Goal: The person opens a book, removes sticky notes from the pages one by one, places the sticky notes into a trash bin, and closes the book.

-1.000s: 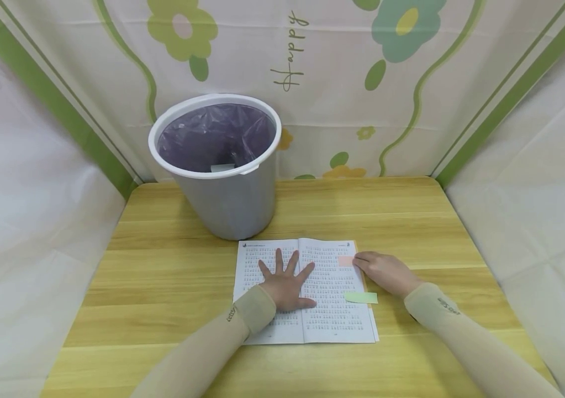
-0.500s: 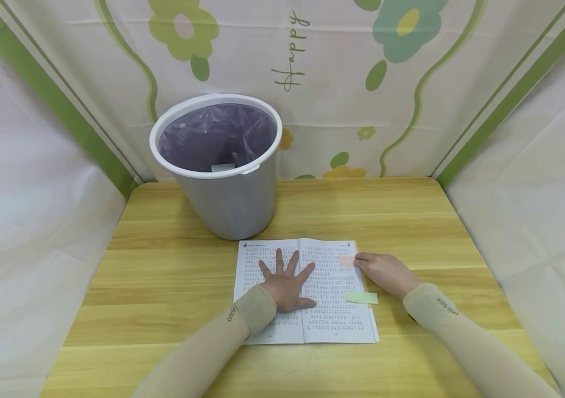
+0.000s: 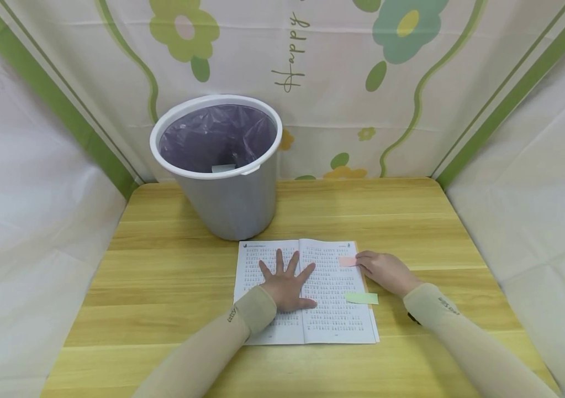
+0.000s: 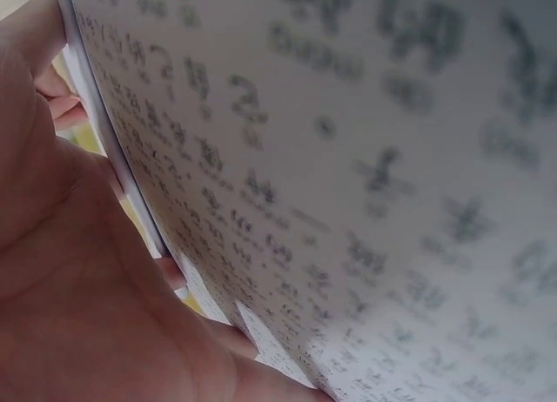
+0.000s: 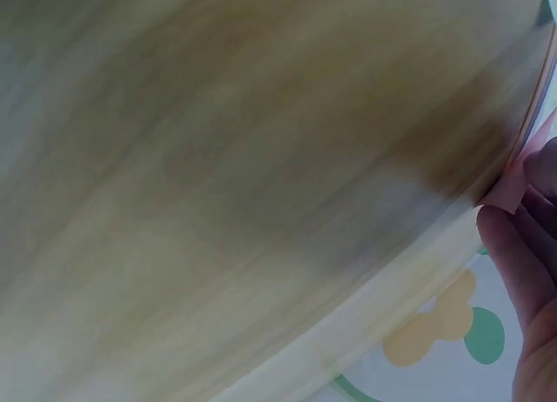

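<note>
An open book with printed pages lies on the wooden table. My left hand rests on it with spread fingers, across the left page and the centre fold; the left wrist view shows the palm close to the print. At the right page's outer edge, my right hand pinches the end of a pink sticky note. Thumb and fingers meet on that pink note in the right wrist view. Below it, a pale green sticky note sticks out past the page edge.
A grey bin with a white rim and a purple liner stands behind the book's left side, holding a whitish piece. The wooden table ends at a patterned cloth backdrop, with white cloth sides left and right.
My right hand has shifted slightly to the right, its fingers lifted a little with the pink sticky note's end. My left hand stays where it was on the book.
</note>
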`<state>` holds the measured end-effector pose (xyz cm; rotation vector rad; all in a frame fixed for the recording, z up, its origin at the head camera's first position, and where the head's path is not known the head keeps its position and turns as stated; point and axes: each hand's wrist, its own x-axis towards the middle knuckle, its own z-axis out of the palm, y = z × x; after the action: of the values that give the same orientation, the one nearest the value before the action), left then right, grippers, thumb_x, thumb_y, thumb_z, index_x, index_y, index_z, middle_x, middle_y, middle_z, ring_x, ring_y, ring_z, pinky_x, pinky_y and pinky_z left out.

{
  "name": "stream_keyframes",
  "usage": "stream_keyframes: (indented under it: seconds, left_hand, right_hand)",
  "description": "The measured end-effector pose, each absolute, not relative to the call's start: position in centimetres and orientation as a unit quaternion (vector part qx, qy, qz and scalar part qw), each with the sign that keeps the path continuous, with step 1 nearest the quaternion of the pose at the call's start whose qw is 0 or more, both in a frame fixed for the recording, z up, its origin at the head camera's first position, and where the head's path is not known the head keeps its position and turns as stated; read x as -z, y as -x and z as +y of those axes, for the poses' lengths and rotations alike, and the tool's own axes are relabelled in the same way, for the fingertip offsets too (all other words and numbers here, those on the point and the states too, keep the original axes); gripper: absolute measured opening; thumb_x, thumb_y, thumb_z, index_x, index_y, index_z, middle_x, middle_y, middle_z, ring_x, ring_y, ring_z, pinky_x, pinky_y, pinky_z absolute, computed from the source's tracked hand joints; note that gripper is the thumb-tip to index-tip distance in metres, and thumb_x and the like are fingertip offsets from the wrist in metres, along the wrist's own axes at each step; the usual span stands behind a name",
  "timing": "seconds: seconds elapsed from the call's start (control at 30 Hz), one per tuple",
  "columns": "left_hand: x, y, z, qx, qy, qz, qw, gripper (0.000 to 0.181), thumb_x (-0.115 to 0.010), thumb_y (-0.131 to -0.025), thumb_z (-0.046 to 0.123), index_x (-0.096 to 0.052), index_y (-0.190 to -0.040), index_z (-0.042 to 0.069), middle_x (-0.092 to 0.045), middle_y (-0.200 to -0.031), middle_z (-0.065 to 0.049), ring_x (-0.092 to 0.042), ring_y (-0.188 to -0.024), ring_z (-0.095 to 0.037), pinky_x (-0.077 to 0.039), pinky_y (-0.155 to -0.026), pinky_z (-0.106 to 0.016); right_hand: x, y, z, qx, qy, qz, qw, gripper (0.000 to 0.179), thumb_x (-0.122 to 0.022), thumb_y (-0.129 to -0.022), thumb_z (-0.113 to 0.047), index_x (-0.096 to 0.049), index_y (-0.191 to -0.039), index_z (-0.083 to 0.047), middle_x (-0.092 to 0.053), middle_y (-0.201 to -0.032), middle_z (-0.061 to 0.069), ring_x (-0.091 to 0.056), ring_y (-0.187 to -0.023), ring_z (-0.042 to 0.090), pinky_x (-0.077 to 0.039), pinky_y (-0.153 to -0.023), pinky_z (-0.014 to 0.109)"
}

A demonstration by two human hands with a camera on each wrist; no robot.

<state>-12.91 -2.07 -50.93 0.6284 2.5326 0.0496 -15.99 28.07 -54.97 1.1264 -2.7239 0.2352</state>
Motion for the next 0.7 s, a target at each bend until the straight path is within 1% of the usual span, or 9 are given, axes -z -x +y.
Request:
stream_keyframes:
  seconds: [0.27,0.7]
  left_hand:
    - [51.17,12.86,-2.08,-0.021,-0.231,0.937,0.261,0.093,-0.044,-0.084,0.08,-0.006,-0.159,0.04,0.007,-0.165,-0.011,0.014,-0.143,-0.053,-0.007,-0.098,-0.084]
    - [51.02,12.9,-2.03,-0.018,-0.233,0.935,0.266,0.092,-0.044,-0.086,0.078,-0.005,-0.159,0.039,0.009,-0.165,-0.012,0.015,-0.142,-0.053,-0.007,-0.099,-0.083]
  right_hand:
    - [54.98,16.01,28.07,-0.122,-0.346,-0.928,0.065,0.015,-0.076,-0.087,-0.007,-0.075,-0.101,-0.001,-0.072,-0.108,0.011,-0.07,-0.098,0.027,-0.057,-0.08,0.037]
    - [55.04,16.23,28.17,-0.146,-0.324,-0.933,0.056,0.015,-0.076,-0.087,-0.007,-0.076,-0.101,-0.004,-0.073,-0.105,0.01,-0.07,-0.099,0.028,-0.057,-0.082,0.039]
